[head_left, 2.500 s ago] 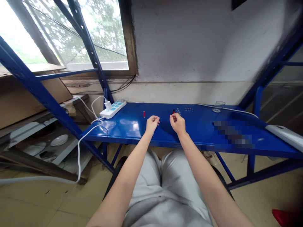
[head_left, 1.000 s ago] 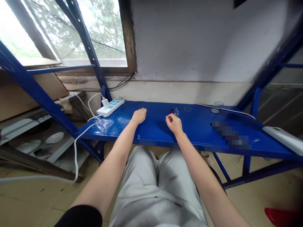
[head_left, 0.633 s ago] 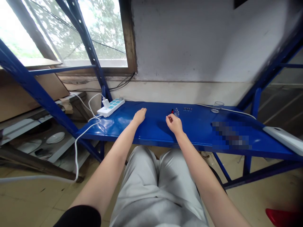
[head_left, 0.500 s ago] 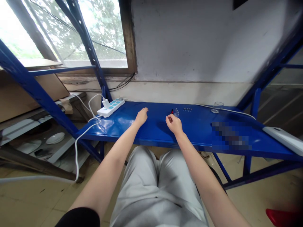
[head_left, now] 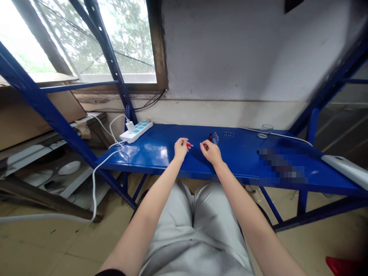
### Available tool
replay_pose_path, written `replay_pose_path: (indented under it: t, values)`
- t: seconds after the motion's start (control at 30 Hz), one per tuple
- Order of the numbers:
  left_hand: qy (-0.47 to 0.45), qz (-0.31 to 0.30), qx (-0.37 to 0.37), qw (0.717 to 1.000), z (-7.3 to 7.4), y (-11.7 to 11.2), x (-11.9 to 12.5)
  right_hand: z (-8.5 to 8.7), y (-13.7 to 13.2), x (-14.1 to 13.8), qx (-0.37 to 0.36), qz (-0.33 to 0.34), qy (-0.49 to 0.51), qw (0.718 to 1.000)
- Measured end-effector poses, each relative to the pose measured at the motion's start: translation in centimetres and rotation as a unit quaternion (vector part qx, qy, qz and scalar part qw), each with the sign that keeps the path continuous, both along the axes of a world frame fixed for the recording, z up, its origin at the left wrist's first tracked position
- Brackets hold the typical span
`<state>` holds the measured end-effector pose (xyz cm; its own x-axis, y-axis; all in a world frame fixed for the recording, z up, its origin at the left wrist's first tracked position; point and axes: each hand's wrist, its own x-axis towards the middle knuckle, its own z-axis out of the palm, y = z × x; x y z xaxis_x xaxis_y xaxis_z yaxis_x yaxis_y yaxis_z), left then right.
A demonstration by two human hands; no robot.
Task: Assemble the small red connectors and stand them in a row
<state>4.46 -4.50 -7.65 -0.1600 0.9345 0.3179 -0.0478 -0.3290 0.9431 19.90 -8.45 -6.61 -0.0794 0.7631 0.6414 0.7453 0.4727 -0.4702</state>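
My left hand (head_left: 180,148) is closed on a small red and white piece (head_left: 189,145), whose tip points to the right. A short gap away, my right hand (head_left: 211,150) is pinched shut on something too small to make out. Both hands hover just over the blue metal shelf (head_left: 161,153). Behind my right hand lie a small red and dark piece (head_left: 210,137) and a cluster of small clear pieces (head_left: 215,137).
A row of tiny dark pieces (head_left: 229,133) lies farther back. A white power strip (head_left: 136,131) with a plugged-in charger sits at the shelf's left end. A glass cup (head_left: 265,130) stands at the back right. A white flat object (head_left: 345,165) lies far right.
My left hand reached left to the red piece on the shelf, picked it up and brought it back toward my right hand. My right hand stayed pinched in place.
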Motion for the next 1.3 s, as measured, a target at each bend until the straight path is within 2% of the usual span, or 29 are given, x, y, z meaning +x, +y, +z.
replay_pose_path:
  t: [0.17, 0.4, 0.57, 1.03, 1.3]
  values:
    - [-0.038, -0.027, -0.003, 0.999, -0.2, -0.7, -0.3, -0.3, 0.1, -0.3, 0.008, -0.001, -0.015, 1.000]
    - [-0.085, -0.141, -0.050, 0.985, 0.4, -1.6, -0.3, -0.1, -0.2, -0.5, -0.037, 0.029, -0.027, 0.999]
    - [-0.090, -0.143, -0.055, 0.984, 0.4, -1.5, -0.4, 0.0, -0.2, -0.7, -0.058, 0.050, -0.032, 0.997]
    - [-0.082, -0.164, -0.071, 0.980, 0.4, -1.7, -0.2, -0.7, 0.5, -0.5, -0.049, 0.046, -0.055, 0.996]
    - [-0.146, -0.218, -0.078, 0.962, 0.7, -2.1, -0.4, -0.6, 0.6, -0.2, -0.029, 0.018, -0.012, 0.999]
